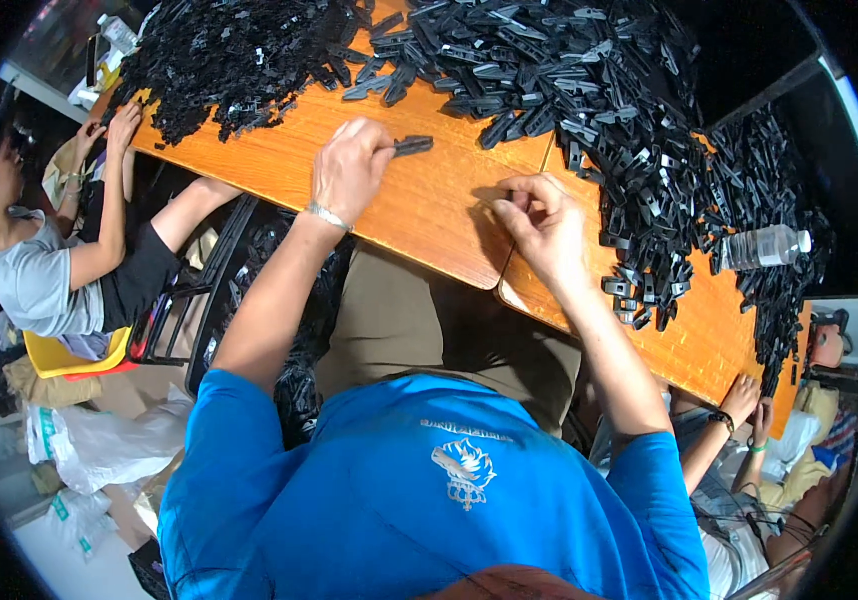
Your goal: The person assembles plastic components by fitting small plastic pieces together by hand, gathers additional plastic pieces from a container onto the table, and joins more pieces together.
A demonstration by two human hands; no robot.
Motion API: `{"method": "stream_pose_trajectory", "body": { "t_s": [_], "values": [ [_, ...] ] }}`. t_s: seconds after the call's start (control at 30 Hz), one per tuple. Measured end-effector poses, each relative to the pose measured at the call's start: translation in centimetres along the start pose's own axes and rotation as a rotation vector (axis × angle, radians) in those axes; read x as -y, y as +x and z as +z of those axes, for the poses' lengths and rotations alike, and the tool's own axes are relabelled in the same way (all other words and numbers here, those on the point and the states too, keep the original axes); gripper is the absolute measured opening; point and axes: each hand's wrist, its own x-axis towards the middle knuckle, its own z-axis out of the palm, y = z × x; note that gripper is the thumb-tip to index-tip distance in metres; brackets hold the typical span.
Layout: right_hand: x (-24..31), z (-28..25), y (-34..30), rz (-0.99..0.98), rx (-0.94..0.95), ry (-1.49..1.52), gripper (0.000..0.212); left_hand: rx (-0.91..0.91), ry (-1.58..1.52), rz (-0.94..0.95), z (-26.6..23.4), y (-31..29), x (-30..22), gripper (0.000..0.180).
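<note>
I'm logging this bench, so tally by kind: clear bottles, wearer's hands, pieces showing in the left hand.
Right bottle and upper-left bottle, both clear: 2
Wearer's left hand and right hand: 2
Black piece in left hand: 1
Total: 5

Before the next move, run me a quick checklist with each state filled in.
1. Left grip has a black piece: ok, one end sticks out past the fingers.
2. Right grip loaded: cannot tell, its bent fingers hide what may be between them.
3. Grips apart: ok, bare wood shows between them.
4. Clear bottle away from both grips: ok, it is off to the right among black pieces.
5. Co-worker's hands out of the way: ok, at the table's far left.
</note>
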Motion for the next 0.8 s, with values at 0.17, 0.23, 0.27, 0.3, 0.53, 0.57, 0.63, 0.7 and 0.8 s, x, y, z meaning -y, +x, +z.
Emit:
{"method": "stream_pose_trajectory", "body": {
  "t_s": [0.17, 0.23, 0.27, 0.3, 0.53, 0.57, 0.63, 0.7, 0.8],
  "values": [
    [1.8, 0.9, -1.2, -0.148, 0.056, -0.237, 0.024, 0.013, -0.041, 0.137, -0.3, -2.9, -2.7, 0.015],
    [1.9, 0.7, -1.6, -0.142, 0.086, -0.305, 0.026, 0.037, -0.046, 0.135, -0.7, -3.9, -3.5, 0.016],
    [2.2, 0.6, -1.6, -0.139, 0.099, -0.364, 0.026, 0.027, -0.065, 0.130, -0.8, -4.4, -3.7, 0.016],
    [2.4, 0.5, -1.4, -0.140, 0.111, -0.422, 0.026, 0.013, -0.081, 0.126, -0.8, -4.7, -3.8, 0.017],
    [2.8, 0.5, -1.0, -0.111, 0.206, -0.587, 0.029, 0.031, -0.125, 0.198, -1.8, -5.5, -4.7, 0.021],
    [2.5, 0.7, -0.9, -0.135, 0.190, -0.582, 0.030, 0.061, -0.113, 0.142, -2.2, -5.4, -5.3, 0.022],
    [2.4, 0.5, -0.9, -0.158, 0.174, -0.582, 0.031, 0.090, -0.105, 0.086, -2.3, -4.9, -6.5, 0.024],
    [2.8, 0.4, -0.9, -0.135, 0.203, -0.609, 0.032, 0.239, -0.144, 0.016, -2.1, -4.5, -7.5, 0.031],
    [2.8, 0.2, -0.7, -0.182, 0.207, -0.575, 0.033, 0.216, 0.136, 0.135, -1.9, -2.5, -6.4, 0.033]
  ]
}}
